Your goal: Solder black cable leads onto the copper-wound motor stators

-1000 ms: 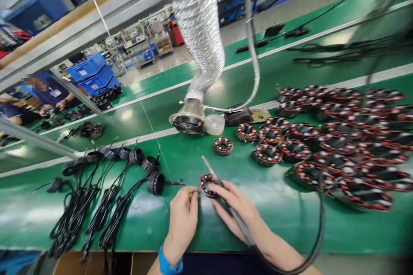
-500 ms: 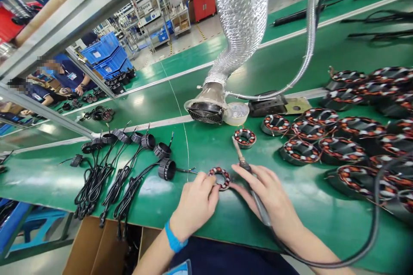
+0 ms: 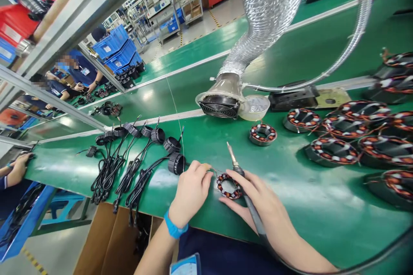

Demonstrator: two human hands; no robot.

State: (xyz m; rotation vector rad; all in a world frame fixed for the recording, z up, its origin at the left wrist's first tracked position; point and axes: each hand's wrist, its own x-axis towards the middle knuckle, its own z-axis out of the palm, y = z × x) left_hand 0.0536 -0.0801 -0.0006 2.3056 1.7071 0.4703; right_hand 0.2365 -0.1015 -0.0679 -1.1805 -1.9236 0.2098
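Observation:
My left hand (image 3: 192, 191), with a blue band at the wrist, has its fingers pinched together just left of a small motor stator (image 3: 229, 186). A thin wire seems to run from those fingertips to the stator's upper edge. The stator is a ring with copper windings and white insulators. My right hand (image 3: 263, 202) grips a soldering iron (image 3: 253, 211), its bare tip pointing up and away over the table. The thumb and a finger of that same hand lie against the stator's right side and lower edge.
A fume extractor (image 3: 219, 103) hangs ahead on a silver duct (image 3: 274, 0). One stator (image 3: 263, 134) lies beneath it, with several more (image 3: 332, 151) at right. Black cables with ring housings (image 3: 177, 163) lie left. A soldering iron stand (image 3: 293, 98) sits behind. Co-workers sit far left.
My left fingers have moved from the stator's ring to its left side, at the thin wire. The right hand now touches the ring, still holding the iron. The view has shifted.

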